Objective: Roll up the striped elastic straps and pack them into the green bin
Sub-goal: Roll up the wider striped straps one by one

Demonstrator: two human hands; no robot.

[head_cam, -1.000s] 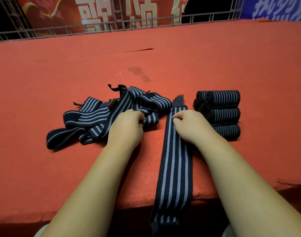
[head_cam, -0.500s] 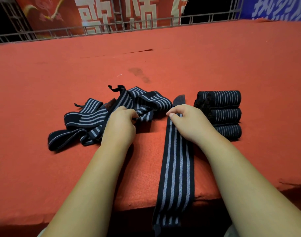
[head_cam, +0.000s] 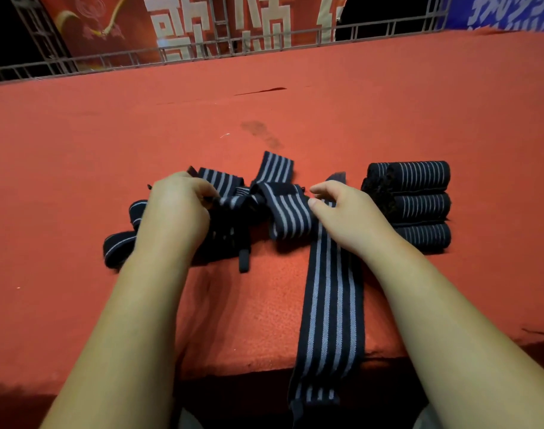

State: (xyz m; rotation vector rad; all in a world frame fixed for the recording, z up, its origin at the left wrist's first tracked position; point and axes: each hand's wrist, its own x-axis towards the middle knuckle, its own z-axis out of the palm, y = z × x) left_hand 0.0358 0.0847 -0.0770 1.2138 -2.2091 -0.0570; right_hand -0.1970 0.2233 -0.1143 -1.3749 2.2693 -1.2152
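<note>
Left hand point(head_cam: 174, 212) gripped tangled straps point(head_cam: 283, 212); right hand point(head_cam: 348, 216) lay loose-fingered on flat strap point(head_cam: 329, 305) overhanging table point(head_cam: 295, 113) edge — three rolls point(head_cam: 419, 205) beside.

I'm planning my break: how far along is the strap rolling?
Done: three rolled straps lie in a row on the right of the red surface. In hand: one flat strap is laid out over the near edge under the right hand, not yet rolled; the left hand grips the tangled straps. Left: rolling that strap and the tangle, then packing everything. No green bin is in view.
</note>
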